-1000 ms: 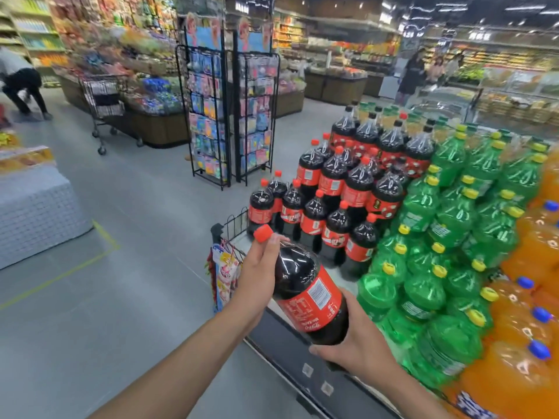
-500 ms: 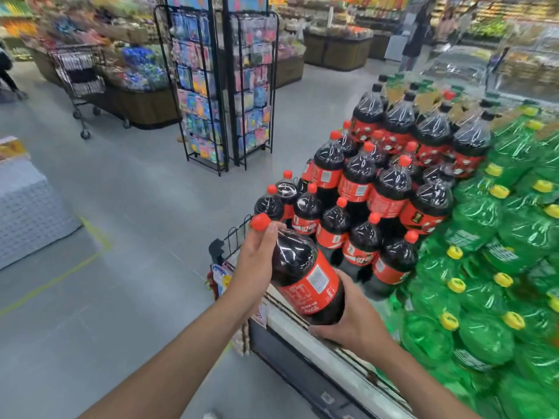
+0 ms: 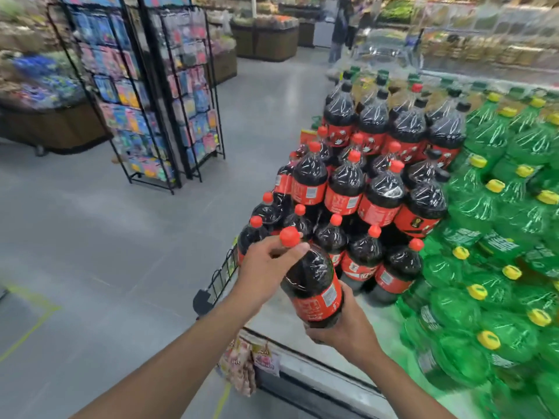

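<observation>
Since a moment ago the cola bottle (image 3: 313,285) has been carried further in over the display platform (image 3: 384,323). It now hangs closer to the front row of stacked cola bottles (image 3: 363,258), and it stands a little steeper than before.

Both hands have it. The left hand (image 3: 266,264) has its grip closed round the neck just under the red cap (image 3: 289,236), thumb and fingers wrapped on either side. The right hand (image 3: 348,331) cups the base from below with its fingers curled up the far side. The bottle sits at lower centre of the frame, held clear of the platform.

Its long axis runs from the cap at upper left down to the base at lower right, so it leans away from the stack. The bare patch of platform lies just right of and below the base, in front of the nearest cola row and left of the green bottles (image 3: 484,267). The right hand is the nearer one to that spot. From where I stand, setting the bottle down means swinging the base right and bringing the cap upright over it. A wire rack of packets (image 3: 145,101) stands well apart in the aisle at upper left.
</observation>
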Demonstrator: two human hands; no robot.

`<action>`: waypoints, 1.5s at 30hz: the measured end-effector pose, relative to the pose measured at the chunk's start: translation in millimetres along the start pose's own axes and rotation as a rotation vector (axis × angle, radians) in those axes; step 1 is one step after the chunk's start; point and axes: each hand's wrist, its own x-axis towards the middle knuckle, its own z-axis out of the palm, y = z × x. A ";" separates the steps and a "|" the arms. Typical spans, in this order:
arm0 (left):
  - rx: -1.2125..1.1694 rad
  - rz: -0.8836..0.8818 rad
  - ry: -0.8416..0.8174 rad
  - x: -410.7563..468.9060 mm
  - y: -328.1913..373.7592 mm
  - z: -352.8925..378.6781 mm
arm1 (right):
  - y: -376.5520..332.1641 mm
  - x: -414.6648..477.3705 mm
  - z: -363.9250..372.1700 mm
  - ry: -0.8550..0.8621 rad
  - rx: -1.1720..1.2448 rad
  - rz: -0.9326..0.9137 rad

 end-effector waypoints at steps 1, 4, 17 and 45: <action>-0.009 -0.002 -0.021 11.3 2.1 -0.8 | -0.2 7.3 4.0 0.008 0.017 0.020; 0.044 0.029 -0.065 43.7 0.8 0.4 | 4.5 32.6 13.6 0.019 0.027 0.074; 0.397 0.078 -0.079 108.1 -63.1 22.3 | 37.3 123.1 78.9 -0.047 -0.031 0.253; 0.685 0.065 -0.139 158.5 -99.5 16.3 | 75.9 186.0 111.9 -0.150 0.127 0.309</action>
